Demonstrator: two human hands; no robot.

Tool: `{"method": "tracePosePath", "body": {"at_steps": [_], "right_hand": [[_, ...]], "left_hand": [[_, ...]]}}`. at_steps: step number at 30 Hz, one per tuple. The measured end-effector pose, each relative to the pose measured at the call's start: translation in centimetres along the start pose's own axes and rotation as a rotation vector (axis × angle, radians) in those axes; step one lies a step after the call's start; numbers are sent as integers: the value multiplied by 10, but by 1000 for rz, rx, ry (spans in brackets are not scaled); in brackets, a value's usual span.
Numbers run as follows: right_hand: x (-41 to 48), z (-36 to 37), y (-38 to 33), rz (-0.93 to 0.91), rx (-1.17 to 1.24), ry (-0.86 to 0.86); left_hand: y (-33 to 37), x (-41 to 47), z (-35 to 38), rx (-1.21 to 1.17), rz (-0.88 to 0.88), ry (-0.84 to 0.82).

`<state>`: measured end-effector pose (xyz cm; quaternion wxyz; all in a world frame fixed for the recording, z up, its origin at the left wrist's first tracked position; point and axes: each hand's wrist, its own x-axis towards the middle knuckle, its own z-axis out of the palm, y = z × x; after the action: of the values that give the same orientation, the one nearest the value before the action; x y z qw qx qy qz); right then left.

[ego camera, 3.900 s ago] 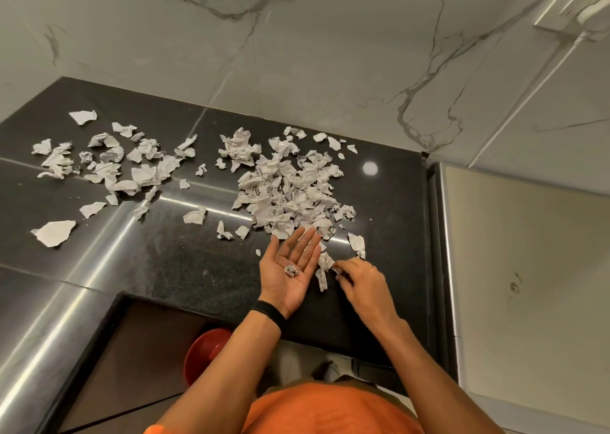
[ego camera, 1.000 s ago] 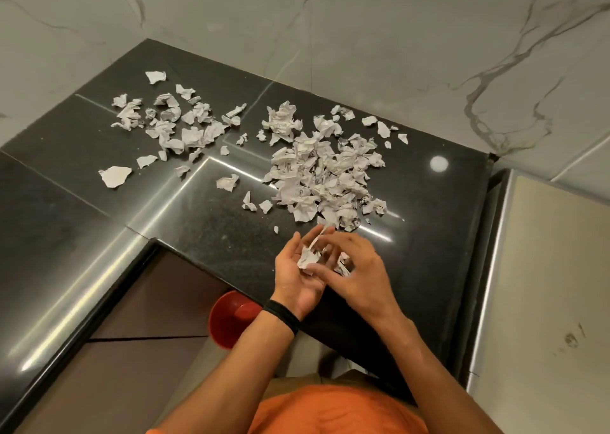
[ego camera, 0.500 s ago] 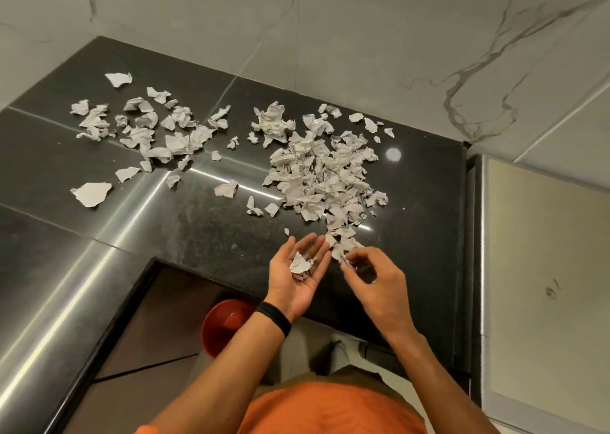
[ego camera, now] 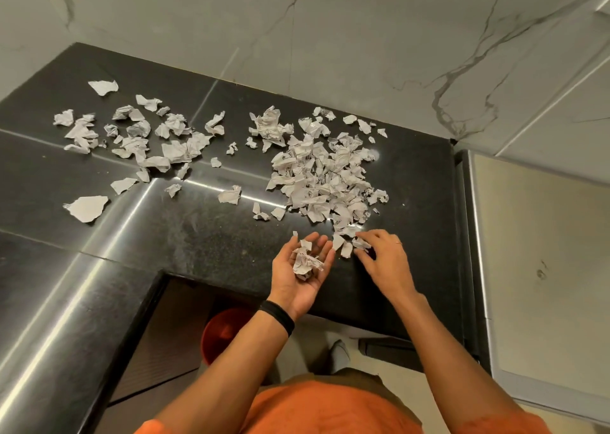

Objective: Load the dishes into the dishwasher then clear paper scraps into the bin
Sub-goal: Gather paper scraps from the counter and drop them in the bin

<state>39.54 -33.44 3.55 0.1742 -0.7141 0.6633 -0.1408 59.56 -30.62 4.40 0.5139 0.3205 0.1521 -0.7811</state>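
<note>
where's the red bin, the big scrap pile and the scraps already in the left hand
red bin (ego camera: 224, 333): head view, on its inner wall.
big scrap pile (ego camera: 325, 179): head view, on the middle of the heap.
handful of scraps (ego camera: 305, 261): head view, on the crumpled wad in the left hand (ego camera: 297, 291).

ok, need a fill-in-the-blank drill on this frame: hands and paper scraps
1. The left hand lies palm ___, cradling a wad of scraps.
2. The right hand touches loose scraps on the ___ counter.
3. The wristband sits on the ___ wrist.
4. The denser scrap pile lies nearer the ___ hand.

Missing words: up; black; left; right.
</note>
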Motion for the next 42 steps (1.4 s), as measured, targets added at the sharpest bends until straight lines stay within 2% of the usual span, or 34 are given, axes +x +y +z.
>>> {"method": "tracePosePath", "body": {"at_steps": [2, 4, 7, 9, 12, 14, 16, 18, 20, 22, 26, 31, 34, 38, 42], "right_hand": [[-2, 1, 0, -40, -14, 32], [-7, 1, -2, -1, 23, 70], [-15, -8, -12, 169, 230, 191], [-19, -16, -30, 166, 379, 234], [-22, -20, -67, 7, 521, 106], [-23, -17, -85, -54, 510, -13], [-22, -14, -89, -49, 512, 4], [-17, -12, -77, 39, 531, 122], [-11, -7, -58, 129, 407, 184], [-6, 3, -46, 173, 248, 144], [-1, 22, -50, 133, 118, 78], [-9, 17, -48, 183, 277, 90], [-14, 4, -49, 223, 477, 99], [-13, -10, -83, 89, 712, 26], [-13, -6, -113, -2, 622, -122]], "left_hand": [[3, 0, -1, 16, 6, 8], [7, 0, -3, 31, 18, 15], [11, 2, -4, 54, 27, 28], [11, 3, -5, 81, 20, 27], [4, 2, -3, 118, 0, 0], [0, 0, -2, 145, -7, -13], [1, -2, -1, 126, -18, -29], [5, -2, -1, 71, -14, -38], [10, -2, -4, 19, -4, -37], [12, -2, -7, 10, 10, -30], [16, -5, -15, 24, 49, -10], [25, -6, -23, 35, 90, 11], [27, -8, -24, 36, 99, 31], [25, -9, -22, 62, 98, 43], [25, -8, -21, 124, 98, 8]]}}
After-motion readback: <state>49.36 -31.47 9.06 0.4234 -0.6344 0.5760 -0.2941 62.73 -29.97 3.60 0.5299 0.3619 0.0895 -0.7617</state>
